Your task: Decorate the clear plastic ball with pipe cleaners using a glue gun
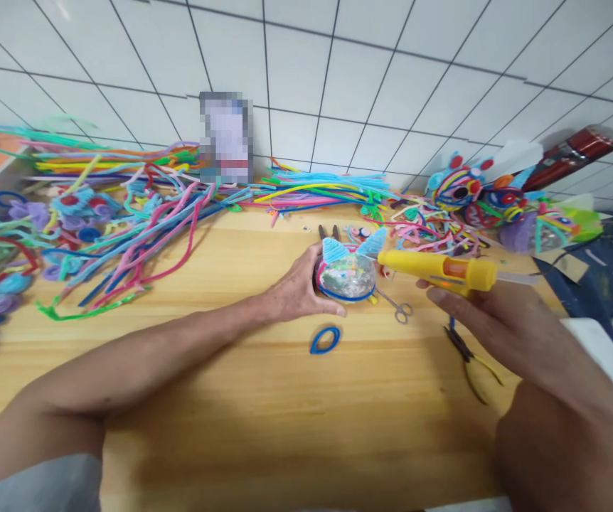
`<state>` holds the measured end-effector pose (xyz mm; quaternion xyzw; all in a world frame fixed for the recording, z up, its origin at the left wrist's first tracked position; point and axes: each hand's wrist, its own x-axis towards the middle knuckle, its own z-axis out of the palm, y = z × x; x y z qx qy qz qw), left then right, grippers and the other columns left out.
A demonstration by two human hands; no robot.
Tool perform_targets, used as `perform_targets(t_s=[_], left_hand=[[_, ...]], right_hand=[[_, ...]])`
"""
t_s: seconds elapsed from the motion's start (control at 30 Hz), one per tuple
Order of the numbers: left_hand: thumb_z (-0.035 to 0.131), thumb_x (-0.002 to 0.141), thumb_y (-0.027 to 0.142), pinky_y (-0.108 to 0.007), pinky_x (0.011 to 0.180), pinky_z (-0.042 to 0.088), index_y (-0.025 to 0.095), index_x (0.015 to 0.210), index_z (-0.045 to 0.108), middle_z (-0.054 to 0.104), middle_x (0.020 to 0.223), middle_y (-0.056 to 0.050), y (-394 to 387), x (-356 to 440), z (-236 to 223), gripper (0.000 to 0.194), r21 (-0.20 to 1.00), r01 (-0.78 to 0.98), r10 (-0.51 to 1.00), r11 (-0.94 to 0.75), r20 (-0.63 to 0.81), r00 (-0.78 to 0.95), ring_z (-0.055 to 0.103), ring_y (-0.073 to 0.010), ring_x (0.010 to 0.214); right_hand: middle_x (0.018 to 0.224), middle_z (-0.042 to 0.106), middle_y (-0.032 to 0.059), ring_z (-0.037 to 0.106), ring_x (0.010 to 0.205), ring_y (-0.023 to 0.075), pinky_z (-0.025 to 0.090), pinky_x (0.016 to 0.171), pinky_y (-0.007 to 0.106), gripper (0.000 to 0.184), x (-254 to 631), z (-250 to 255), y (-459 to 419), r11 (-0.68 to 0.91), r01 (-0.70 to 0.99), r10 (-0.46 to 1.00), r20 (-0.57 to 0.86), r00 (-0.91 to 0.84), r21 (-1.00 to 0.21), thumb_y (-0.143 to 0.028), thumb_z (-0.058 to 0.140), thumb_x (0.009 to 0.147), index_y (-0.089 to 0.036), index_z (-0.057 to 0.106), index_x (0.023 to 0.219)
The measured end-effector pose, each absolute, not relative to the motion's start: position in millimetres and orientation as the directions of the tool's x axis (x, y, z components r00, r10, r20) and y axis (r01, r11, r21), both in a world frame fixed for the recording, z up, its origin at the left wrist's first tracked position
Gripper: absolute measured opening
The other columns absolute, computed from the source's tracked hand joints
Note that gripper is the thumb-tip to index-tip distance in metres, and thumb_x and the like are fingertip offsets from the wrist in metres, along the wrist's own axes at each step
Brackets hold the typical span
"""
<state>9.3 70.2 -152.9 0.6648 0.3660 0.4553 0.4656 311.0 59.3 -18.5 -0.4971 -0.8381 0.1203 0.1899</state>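
My left hand (301,288) is wrapped around the left side of a clear rounded container (348,276), trimmed with pipe cleaners and topped by two light-blue ear shapes. My right hand (477,320) grips a yellow hot glue gun (434,269), a clear glue stick poking out of its back. The gun's nozzle points left, close to the right blue ear; whether it touches cannot be made out. Scissors (402,311) lie just right of the container. A blue pipe-cleaner loop (326,340) rests on the table in front of it.
Yellow-handled pliers (471,366) lie below my right hand. Loose pipe cleaners (151,227) spread over the left and back. Finished-looking decorated pieces (456,185) and a dark red flask (578,153) stand at back right. A phone-like upright object (226,135) leans on the tiled wall.
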Motion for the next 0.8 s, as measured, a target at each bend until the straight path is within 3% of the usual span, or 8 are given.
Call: perform_targets(t_s=[0.1,0.2,0.3,0.43,0.57,0.7,0.8], left_hand=[[0.089,0.076,0.058,-0.049,0.124,0.040,0.022,0.146,0.050,0.052,0.156,-0.016,67,4,-138,0.087,0.947,0.016,0.923,-0.322,0.310,0.228,0.049,-0.0346,0.147],[0.071,0.095,0.057,-0.044,0.120,0.043,0.021,0.128,0.065,0.067,0.139,-0.011,67,1,-124,0.049,0.945,0.010,0.936,-0.328,0.323,0.142,0.059,-0.0287,0.135],[0.069,0.098,0.052,-0.039,0.110,0.048,0.022,0.117,0.072,0.073,0.125,-0.008,69,1,-117,0.035,0.955,0.001,0.949,-0.298,0.296,0.112,0.066,-0.0254,0.122],[0.071,0.097,0.048,-0.034,0.098,0.053,0.023,0.109,0.075,0.077,0.110,-0.005,71,3,-116,0.028,0.971,0.012,0.968,-0.239,0.237,0.088,0.070,-0.0213,0.104],[0.073,0.093,0.051,-0.033,0.090,0.054,0.022,0.101,0.076,0.077,0.098,-0.003,71,4,-114,0.031,0.981,0.042,0.979,-0.191,0.188,0.074,0.069,-0.0200,0.091],[0.074,0.091,0.053,-0.034,0.093,0.056,0.021,0.101,0.075,0.079,0.102,-0.004,67,7,-105,0.034,0.988,0.015,0.986,-0.153,0.152,0.075,0.070,-0.0216,0.096],[0.073,0.090,0.059,-0.037,0.096,0.057,0.021,0.103,0.074,0.079,0.104,-0.006,64,10,-98,0.039,0.989,0.017,0.989,-0.146,0.145,0.040,0.071,-0.0244,0.101]], right_hand=[[0.082,0.079,0.0069,0.072,0.072,0.0291,0.053,0.061,0.040,0.051,309,-15,61,0.430,0.807,0.903,0.176,-0.392,-0.405,-0.071,0.053,0.096,-0.027,0.077,0.086],[0.092,0.081,0.0075,0.075,0.082,0.0310,0.055,0.067,0.041,0.053,312,-17,61,0.336,0.813,0.942,0.179,-0.284,-0.475,-0.074,0.056,0.091,-0.026,0.079,0.094],[0.100,0.081,0.0074,0.074,0.089,0.0297,0.056,0.077,0.041,0.049,330,-26,59,0.208,0.776,0.978,0.154,-0.144,-0.596,-0.069,0.064,0.088,-0.025,0.078,0.104],[0.106,0.079,0.0089,0.069,0.089,0.0242,0.056,0.080,0.037,0.045,387,-46,49,0.031,0.714,0.989,0.123,0.077,-0.700,-0.059,0.067,0.085,-0.021,0.075,0.108],[0.098,0.077,0.0097,0.061,0.073,0.0196,0.051,0.067,0.034,0.041,452,-76,41,-0.227,0.702,0.907,0.116,0.404,-0.675,-0.052,0.064,0.082,-0.019,0.073,0.104],[0.073,0.068,0.0069,0.055,0.063,0.0200,0.046,0.059,0.034,0.042,487,-110,45,-0.322,0.705,0.856,0.124,0.502,-0.632,-0.058,0.064,0.078,-0.018,0.070,0.090],[0.069,0.064,0.0056,0.055,0.062,0.0206,0.047,0.059,0.035,0.049,497,-120,46,-0.316,0.737,0.859,0.148,0.489,-0.598,-0.067,0.062,0.078,-0.019,0.067,0.086]])
